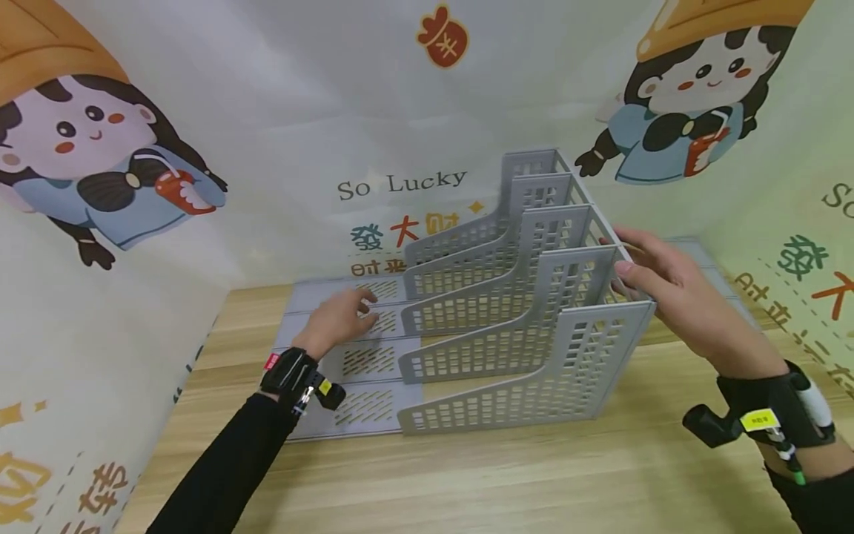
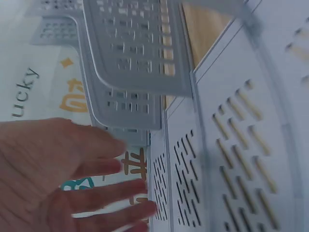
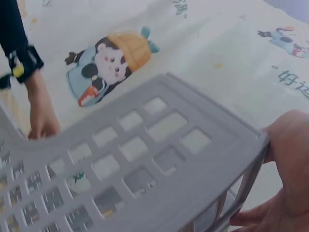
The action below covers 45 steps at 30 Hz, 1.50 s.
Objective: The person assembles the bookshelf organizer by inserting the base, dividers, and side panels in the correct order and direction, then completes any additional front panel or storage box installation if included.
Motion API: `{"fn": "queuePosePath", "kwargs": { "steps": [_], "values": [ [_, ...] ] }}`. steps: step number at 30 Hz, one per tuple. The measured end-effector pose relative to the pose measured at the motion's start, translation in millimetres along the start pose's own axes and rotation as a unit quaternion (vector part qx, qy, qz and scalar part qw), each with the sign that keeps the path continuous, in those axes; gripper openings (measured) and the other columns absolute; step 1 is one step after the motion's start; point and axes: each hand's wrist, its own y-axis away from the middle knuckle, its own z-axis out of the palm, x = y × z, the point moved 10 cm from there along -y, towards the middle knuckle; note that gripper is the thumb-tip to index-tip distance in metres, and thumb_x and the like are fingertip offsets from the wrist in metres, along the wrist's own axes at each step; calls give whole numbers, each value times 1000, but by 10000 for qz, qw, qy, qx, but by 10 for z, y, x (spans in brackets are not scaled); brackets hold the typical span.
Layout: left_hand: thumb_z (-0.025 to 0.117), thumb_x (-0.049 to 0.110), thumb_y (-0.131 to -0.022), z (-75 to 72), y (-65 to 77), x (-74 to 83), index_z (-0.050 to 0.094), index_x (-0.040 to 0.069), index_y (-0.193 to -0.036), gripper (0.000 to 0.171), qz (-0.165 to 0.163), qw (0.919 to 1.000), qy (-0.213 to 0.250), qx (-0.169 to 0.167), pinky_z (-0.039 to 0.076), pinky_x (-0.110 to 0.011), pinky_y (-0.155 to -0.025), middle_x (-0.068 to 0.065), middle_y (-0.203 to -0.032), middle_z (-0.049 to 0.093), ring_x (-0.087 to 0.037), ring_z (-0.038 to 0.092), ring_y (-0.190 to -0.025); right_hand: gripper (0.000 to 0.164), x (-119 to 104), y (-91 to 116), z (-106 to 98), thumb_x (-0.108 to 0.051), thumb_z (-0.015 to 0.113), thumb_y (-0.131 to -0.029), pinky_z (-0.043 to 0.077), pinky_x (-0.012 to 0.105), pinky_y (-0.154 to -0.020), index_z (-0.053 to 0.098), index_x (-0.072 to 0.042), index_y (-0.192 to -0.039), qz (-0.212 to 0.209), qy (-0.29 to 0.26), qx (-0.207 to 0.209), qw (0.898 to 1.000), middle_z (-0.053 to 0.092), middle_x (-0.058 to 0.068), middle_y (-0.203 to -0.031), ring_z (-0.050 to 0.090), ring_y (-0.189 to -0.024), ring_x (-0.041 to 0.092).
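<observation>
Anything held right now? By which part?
Right grip: gray rack, by the upper edge of its tall end. Left grip: nothing.

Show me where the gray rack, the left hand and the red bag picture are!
Gray rack point(image 1: 551, 297): head view, on the tall part of the second-nearest divider.
Left hand point(image 1: 336, 319): head view, on the back of the hand.
Red bag picture point(image 1: 443, 38): head view, near the middle of the bag.

The grey rack point(image 1: 547, 319) has square-hole grids, the pale grey panels point(image 1: 367, 361) slanted slots, the counter point(image 1: 494, 482) yellowish wood grain, and the white sheet point(image 1: 300, 163) cartoon figures point(image 1: 700, 96) in orange and blue.
</observation>
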Motion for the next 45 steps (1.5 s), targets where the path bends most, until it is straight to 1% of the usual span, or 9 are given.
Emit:
{"fn": "queuePosePath", "kwargs": {
  "steps": [5, 10, 13, 17, 21, 27, 32, 37, 45],
  "values": [
    [63, 19, -101, -178, -365, 27, 61, -1, -131, 36, -77, 9975, 116, 694, 54, -50, -83, -20, -119, 68, -36, 65, -105, 52, -71, 53, 74, -9, 43, -109, 52, 21, -87, 30, -7, -160, -459, -648, 1, 9968, 43, 12, -147, 52, -119, 21],
    [64, 17, -102, -291, -682, 219, 61, -1, -130, 33, 298, 9923, 61, 1204, 54, -45, -82, -19, -117, 67, -33, 65, -101, 52, -60, 98, 86, -6, 39, -109, 49, 19, -88, 30, -5, -160, -632, -1059, 187, 9922, 39, 10, -150, 47, -122, 23],
    [64, 15, -102, -326, -830, 281, 61, 0, -131, 33, 406, 9883, -39, 1470, 54, -44, -78, -19, -118, 68, -32, 66, -98, 51, -44, 106, 84, -5, 36, -108, 47, 19, -91, 30, -3, -159, -670, -1232, 272, 9897, 39, 11, -150, 43, -124, 25],
    [68, 17, -101, -289, -982, 250, 62, 3, -133, 36, 293, 9863, -315, 1590, 56, -47, -75, -18, -120, 68, -31, 68, -98, 50, -32, 108, 96, -6, 34, -109, 45, 19, -93, 31, -1, -158, -715, -1307, 302, 9884, 40, 10, -148, 42, -125, 25],
    [70, 19, -99, -223, -1071, 184, 63, 5, -133, 37, 231, 9863, -417, 1580, 56, -47, -71, -18, -117, 69, -32, 68, -95, 49, -27, 103, 121, -6, 34, -109, 45, 20, -92, 33, -2, -158, -719, -1360, 319, 9876, 42, 9, -146, 42, -122, 26],
    [70, 16, -99, -183, -1163, 162, 64, 6, -130, 33, 535, 9843, -315, 1652, 55, -44, -66, -18, -109, 71, -31, 68, -86, 50, -23, 103, 141, -5, 32, -108, 45, 21, -92, 34, -3, -158, -742, -1438, 350, 9862, 42, 10, -145, 41, -121, 27],
    [69, 14, -100, -186, -1241, 129, 65, 6, -129, 31, 624, 9840, -375, 1623, 55, -47, -73, -17, -110, 70, -32, 67, -92, 50, -34, 83, 141, -6, 32, -108, 45, 21, -92, 35, -4, -158, -750, -1484, 363, 9854, 42, 11, -145, 41, -121, 28],
    [69, 14, -100, -209, -1259, 104, 70, 6, -123, 25, 479, 9840, -470, 1648, 56, -48, -75, -17, -109, 71, -34, 68, -90, 51, -14, 70, 158, -6, 31, -107, 44, 22, -93, 34, -3, -158, -704, -1527, 342, 9852, 40, 12, -147, 39, -123, 28],
    [68, 14, -100, -145, -1305, 216, 72, 6, -115, 17, 538, 9812, -531, 1778, 55, -49, -73, -15, -105, 72, -33, 68, -86, 50, 90, 146, 87, -5, 31, -107, 46, 22, -86, 39, -9, -156, -607, -1588, 553, 9839, 45, 9, -139, 45, -116, 23]
  ]
}}
